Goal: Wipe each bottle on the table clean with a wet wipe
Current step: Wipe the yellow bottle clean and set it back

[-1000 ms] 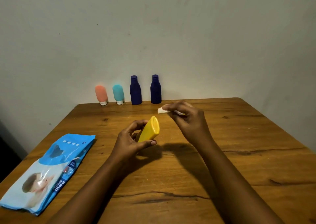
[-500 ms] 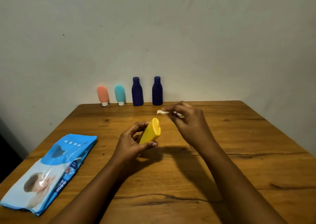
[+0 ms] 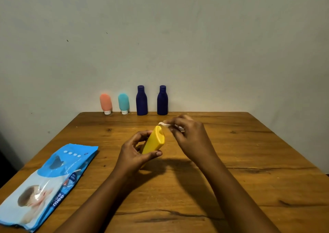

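My left hand [image 3: 134,152] grips a yellow bottle [image 3: 154,141] above the middle of the wooden table [image 3: 249,161], tilted with its top end pointing away and to the right. My right hand [image 3: 190,134] pinches a small folded white wet wipe [image 3: 166,124] just above and right of the bottle's top end. Whether the wipe touches the bottle is unclear. Along the table's far edge, against the wall, stand an orange bottle [image 3: 105,103], a teal bottle [image 3: 123,103] and two dark blue bottles [image 3: 141,101] [image 3: 162,101].
A blue pack of wet wipes [image 3: 48,183] lies flat near the table's front left corner. A plain wall [image 3: 178,45] rises right behind the row of bottles.
My right hand with the wipe has come down and closer to the yellow bottle's top end. The left hand keeps the bottle in about the same place.
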Action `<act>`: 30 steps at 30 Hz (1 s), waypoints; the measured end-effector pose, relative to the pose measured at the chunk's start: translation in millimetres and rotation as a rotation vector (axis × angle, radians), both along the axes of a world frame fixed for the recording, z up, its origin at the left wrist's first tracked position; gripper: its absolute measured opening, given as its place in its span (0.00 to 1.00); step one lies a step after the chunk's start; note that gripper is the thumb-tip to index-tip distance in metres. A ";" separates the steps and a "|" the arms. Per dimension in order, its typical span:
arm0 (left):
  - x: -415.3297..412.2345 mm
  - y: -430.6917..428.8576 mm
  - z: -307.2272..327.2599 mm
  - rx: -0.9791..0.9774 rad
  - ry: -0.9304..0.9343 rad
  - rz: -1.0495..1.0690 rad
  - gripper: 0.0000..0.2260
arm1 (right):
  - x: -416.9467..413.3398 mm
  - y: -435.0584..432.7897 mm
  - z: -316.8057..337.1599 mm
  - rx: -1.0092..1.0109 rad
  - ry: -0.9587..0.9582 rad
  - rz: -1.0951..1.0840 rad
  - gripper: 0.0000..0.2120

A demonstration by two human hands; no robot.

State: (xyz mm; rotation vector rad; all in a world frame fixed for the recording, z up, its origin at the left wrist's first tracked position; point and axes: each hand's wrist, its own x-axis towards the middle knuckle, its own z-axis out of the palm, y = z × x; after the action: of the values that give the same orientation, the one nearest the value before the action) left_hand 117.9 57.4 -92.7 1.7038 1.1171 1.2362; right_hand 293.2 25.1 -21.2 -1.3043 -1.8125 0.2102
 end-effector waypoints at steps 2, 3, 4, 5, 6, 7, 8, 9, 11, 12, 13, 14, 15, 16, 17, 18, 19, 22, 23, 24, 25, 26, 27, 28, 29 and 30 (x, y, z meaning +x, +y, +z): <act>1.5 -1.1 -0.7 -0.002 0.015 -0.006 0.28 | -9.5 4.9 -5.1 0.005 -0.102 -0.002 0.13; 1.3 -1.3 -1.0 -0.007 0.010 0.005 0.28 | -13.3 4.6 -9.7 0.004 -0.151 -0.003 0.14; 0.7 -1.4 -1.0 -0.009 -0.003 0.021 0.28 | -14.8 2.4 -14.2 0.003 -0.179 -0.007 0.14; -0.5 -1.4 -0.6 -0.012 -0.015 0.037 0.27 | -14.7 -0.9 -17.8 0.004 -0.188 -0.005 0.14; -2.1 -0.7 -0.7 -0.013 -0.019 0.048 0.27 | -12.8 -5.0 -19.9 -0.001 -0.188 0.009 0.14; -2.4 -1.0 0.6 -0.018 -0.017 0.051 0.27 | -9.2 -9.3 -20.6 -0.025 -0.188 0.036 0.14; -2.6 -1.3 1.1 -0.024 -0.017 0.050 0.26 | -4.8 -12.9 -20.0 -0.070 -0.177 0.078 0.13; -2.2 -2.5 3.2 -0.033 -0.021 0.046 0.26 | 0.0 -15.2 -18.2 -0.138 -0.131 0.135 0.12; -2.8 -2.6 7.0 -0.063 -0.035 0.030 0.24 | 7.9 -17.9 -12.4 -0.277 0.098 0.252 0.10; -3.6 -3.3 9.8 -0.090 -0.044 0.006 0.24 | 10.4 -17.2 -11.0 -0.298 0.228 0.266 0.10; -4.4 -4.9 12.7 -0.135 -0.057 -0.038 0.25 | 12.3 -14.7 -10.8 -0.292 0.336 0.245 0.11; -4.7 -6.2 14.3 -0.192 -0.072 -0.092 0.28 | 13.3 -11.3 -11.0 -0.283 0.423 0.211 0.11; -4.7 -8.1 16.2 -0.282 -0.094 -0.130 0.29 | 13.9 -7.3 -12.0 -0.282 0.491 0.175 0.10; -4.3 -9.6 17.9 -0.400 -0.130 -0.155 0.27 | 14.9 -3.2 -14.1 -0.288 0.537 0.144 0.10; -4.5 -11.1 20.2 -0.543 -0.174 -0.176 0.24 | 16.1 1.1 -17.6 -0.298 0.562 0.118 0.10; -5.5 -10.6 20.0 -0.665 -0.195 -0.191 0.22 | 16.9 4.4 -21.3 -0.313 0.576 0.096 0.10; -5.9 -11.8 21.1 -0.757 -0.189 -0.203 0.21 | 17.3 6.6 -25.8 -0.330 0.584 0.076 0.10; -6.3 -6.2 15.4 -0.746 0.062 -0.125 0.18 | 16.1 9.2 -39.0 -0.394 0.602 0.043 0.10; -5.2 -5.7 14.0 -0.697 0.142 -0.072 0.18 | 15.5 9.6 -41.9 -0.417 0.607 0.033 0.10; -4.8 -3.0 11.4 -0.649 0.197 -0.054 0.19 | 15.5 10.4 -44.8 -0.435 0.603 0.018 0.09; -4.5 -0.4 9.9 -0.618 0.231 -0.052 0.20 | 15.5 10.8 -46.7 -0.454 0.582 0.002 0.08; -3.1 1.3 8.4 -0.583 0.269 -0.062 0.19 | 15.2 10.2 -48.5 -0.479 0.550 -0.008 0.07; -2.1 1.8 7.2 -0.538 0.315 -0.064 0.16 | 14.3 8.9 -50.2 -0.511 0.546 -0.008 0.07; -1.5 3.1 6.3 -0.471 0.384 -0.055 0.13 | 13.9 8.2 -52.5 -0.550 0.579 0.000 0.07; -1.6 4.2 6.2 -0.402 0.453 -0.031 0.12 | 13.6 6.3 -54.1 -0.599 0.640 0.020 0.08; -1.9 4.1 7.2 -0.349 0.501 -0.003 0.12 | 12.4 4.7 -56.8 -0.652 0.710 0.039 0.10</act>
State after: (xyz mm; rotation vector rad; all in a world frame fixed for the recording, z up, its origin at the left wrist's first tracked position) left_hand 116.0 61.5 -85.5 1.7768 1.5163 0.5676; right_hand 305.6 29.8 -78.0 -1.3685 -1.1772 1.2023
